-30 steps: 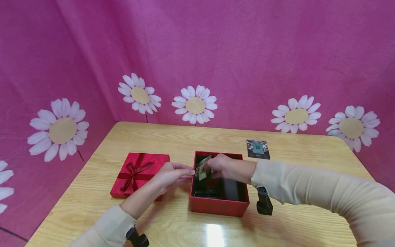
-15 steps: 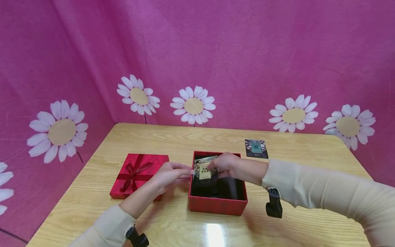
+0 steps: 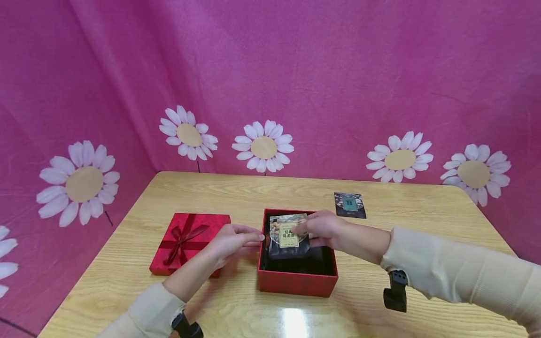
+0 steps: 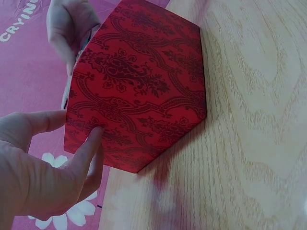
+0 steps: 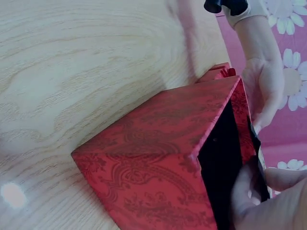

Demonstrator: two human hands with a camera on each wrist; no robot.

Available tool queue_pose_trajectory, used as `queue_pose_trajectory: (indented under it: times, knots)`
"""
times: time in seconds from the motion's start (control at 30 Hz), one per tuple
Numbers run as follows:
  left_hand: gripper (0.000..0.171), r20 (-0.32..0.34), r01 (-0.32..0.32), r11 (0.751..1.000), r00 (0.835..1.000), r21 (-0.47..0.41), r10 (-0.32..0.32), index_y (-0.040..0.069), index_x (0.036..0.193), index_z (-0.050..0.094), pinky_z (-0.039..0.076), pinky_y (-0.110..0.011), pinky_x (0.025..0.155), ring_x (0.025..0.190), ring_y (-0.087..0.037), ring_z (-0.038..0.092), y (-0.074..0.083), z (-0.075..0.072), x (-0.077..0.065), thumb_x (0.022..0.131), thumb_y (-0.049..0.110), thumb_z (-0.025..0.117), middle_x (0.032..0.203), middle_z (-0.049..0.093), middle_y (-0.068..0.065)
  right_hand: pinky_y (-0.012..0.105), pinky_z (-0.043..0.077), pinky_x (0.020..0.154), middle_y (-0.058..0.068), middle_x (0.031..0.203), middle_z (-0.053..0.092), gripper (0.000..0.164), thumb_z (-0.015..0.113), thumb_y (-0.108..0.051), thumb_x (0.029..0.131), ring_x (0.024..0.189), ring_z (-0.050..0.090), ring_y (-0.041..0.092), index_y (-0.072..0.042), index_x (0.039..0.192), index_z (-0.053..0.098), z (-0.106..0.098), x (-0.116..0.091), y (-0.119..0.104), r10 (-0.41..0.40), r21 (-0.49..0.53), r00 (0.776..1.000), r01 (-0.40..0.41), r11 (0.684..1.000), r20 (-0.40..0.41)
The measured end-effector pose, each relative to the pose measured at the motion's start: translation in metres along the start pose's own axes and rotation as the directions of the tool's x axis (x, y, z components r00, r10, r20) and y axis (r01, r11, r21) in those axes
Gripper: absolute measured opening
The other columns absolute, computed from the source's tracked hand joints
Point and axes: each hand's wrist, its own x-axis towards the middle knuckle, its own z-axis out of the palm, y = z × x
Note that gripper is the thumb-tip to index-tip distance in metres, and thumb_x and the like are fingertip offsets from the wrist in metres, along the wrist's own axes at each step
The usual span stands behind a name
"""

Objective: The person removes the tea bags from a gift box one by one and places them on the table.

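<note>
Right grip [image 3: 325, 226] pinches dark packet [image 3: 288, 237] at mouth of red box [image 3: 296, 284]; left grip [image 3: 233, 240], fingers extended, touches left wall.

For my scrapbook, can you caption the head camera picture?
The right hand holds a dark packet at the open red box.

Cream sleeves [image 3: 452, 270], black wrist cameras [image 3: 395, 293]

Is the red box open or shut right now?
The box is open: its lid lies apart on the table, and its dark inside shows below the packet in the right hand.
</note>
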Motion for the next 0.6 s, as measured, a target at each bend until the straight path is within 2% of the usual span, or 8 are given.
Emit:
queue_pose_trajectory:
  times: [0.13, 0.23, 0.33, 0.4, 0.5, 0.6]
  knots:
    - [0.030, 0.007, -0.003, 1.000, 1.000, -0.006, 0.004, -0.006, 0.110, 0.067, 0.058, -0.036, 0.089, 0.086, -0.015, 0.072, 0.000, 0.000, 0.001, 0.086, 0.013, 0.069, 0.104, 0.073, -0.016, 0.047, 0.047, 0.107, 0.014, 0.122, 0.063, 0.038, 0.070, -0.017, 0.087, 0.119, 0.052, 0.029, 0.003, 0.118, 0.060, -0.009, -0.006, 0.001, -0.018, 0.005, 1.000, 0.018, 1.000, 0.004]
    - [0.031, 0.002, 0.002, 1.000, 1.000, 0.001, -0.002, -0.005, 0.111, 0.067, 0.058, -0.036, 0.090, 0.086, -0.015, 0.072, 0.000, 0.000, 0.001, 0.086, 0.014, 0.069, 0.104, 0.073, -0.016, 0.048, 0.046, 0.107, 0.011, 0.117, 0.064, 0.036, 0.071, -0.018, 0.086, 0.117, 0.050, 0.027, 0.002, 0.115, 0.062, -0.015, -0.008, 0.002, -0.036, 0.016, 0.999, 0.036, 0.999, 0.006]
    - [0.031, -0.002, 0.008, 1.000, 1.000, 0.007, -0.008, -0.004, 0.111, 0.067, 0.057, -0.037, 0.091, 0.087, -0.016, 0.072, 0.001, 0.000, 0.001, 0.086, 0.015, 0.069, 0.104, 0.073, -0.014, 0.039, 0.054, 0.098, 0.004, 0.101, 0.065, 0.035, 0.072, -0.019, 0.086, 0.100, 0.051, 0.020, 0.002, 0.112, 0.063, -0.021, -0.008, 0.005, -0.050, 0.022, 0.999, 0.050, 0.999, 0.008]
    - [0.030, -0.004, 0.011, 1.000, 1.000, 0.004, -0.011, -0.003, 0.110, 0.068, 0.057, -0.037, 0.091, 0.087, -0.016, 0.072, 0.000, 0.000, 0.001, 0.087, 0.015, 0.069, 0.104, 0.073, -0.014, 0.031, 0.057, 0.088, -0.001, 0.092, 0.062, 0.041, 0.073, -0.021, 0.085, 0.088, 0.050, 0.015, 0.003, 0.116, 0.061, -0.025, -0.008, 0.008, -0.059, 0.020, 0.998, 0.058, 0.998, 0.010]
    - [0.029, 0.003, 0.006, 1.000, 1.000, -0.006, -0.006, -0.004, 0.111, 0.067, 0.057, -0.037, 0.090, 0.088, -0.017, 0.072, 0.000, 0.000, 0.000, 0.087, 0.013, 0.068, 0.105, 0.073, -0.016, 0.021, 0.054, 0.072, -0.004, 0.084, 0.058, 0.056, 0.072, -0.022, 0.086, 0.075, 0.045, 0.010, 0.006, 0.130, 0.051, -0.030, -0.008, 0.013, -0.069, 0.034, 0.997, 0.068, 0.997, 0.029]
    - [0.029, 0.004, 0.005, 1.000, 1.000, -0.008, -0.005, -0.005, 0.111, 0.067, 0.058, -0.036, 0.089, 0.088, -0.017, 0.072, 0.000, 0.000, 0.000, 0.088, 0.013, 0.067, 0.106, 0.072, -0.016, 0.017, 0.047, 0.062, -0.006, 0.078, 0.050, 0.068, 0.070, -0.020, 0.088, 0.066, 0.039, 0.007, 0.008, 0.140, 0.037, -0.035, -0.009, 0.019, -0.081, 0.099, 0.996, 0.076, 0.992, 0.044]
